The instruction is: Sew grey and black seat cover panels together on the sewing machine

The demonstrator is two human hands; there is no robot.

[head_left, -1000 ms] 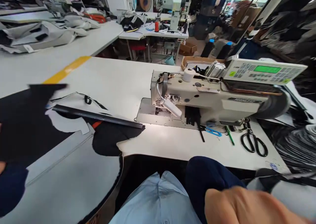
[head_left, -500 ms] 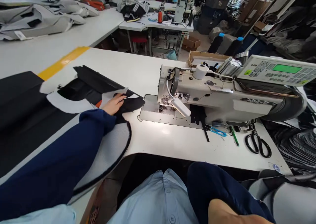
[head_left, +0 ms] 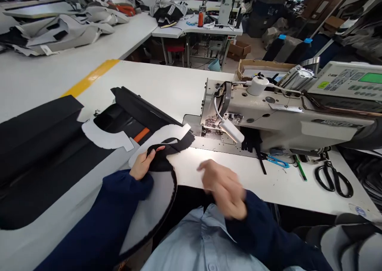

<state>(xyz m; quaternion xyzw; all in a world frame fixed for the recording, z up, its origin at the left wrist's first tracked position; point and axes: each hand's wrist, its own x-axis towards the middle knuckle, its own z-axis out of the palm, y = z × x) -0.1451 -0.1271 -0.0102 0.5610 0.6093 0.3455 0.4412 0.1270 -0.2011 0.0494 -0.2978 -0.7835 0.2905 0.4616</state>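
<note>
My left hand [head_left: 142, 162] is closed on the edge of a black fabric piece [head_left: 159, 159], thumb on top. Past that hand a white curved strip [head_left: 167, 133] lies along the black cloth, and a second white curved piece [head_left: 104, 139] sits further left. A grey mesh panel with black edging [head_left: 149, 201] hangs down over the table's front edge beneath my left forearm. My right hand [head_left: 223, 187], smeared by motion, is in the air by the front edge; nothing shows in it, and its fingers are unclear. Beyond it stands the sewing machine [head_left: 268, 112].
Blue-handled snips [head_left: 277, 161], a green pen [head_left: 300, 168] and black scissors [head_left: 334, 179] lie before the machine. A large black fabric piece [head_left: 38, 143] covers the left of the table. Behind it runs a yellow tape strip [head_left: 91, 78].
My left hand has turned and now grips the black fabric; the white strip shows more fully. My right hand has come up from the lower right towards the table's middle.
</note>
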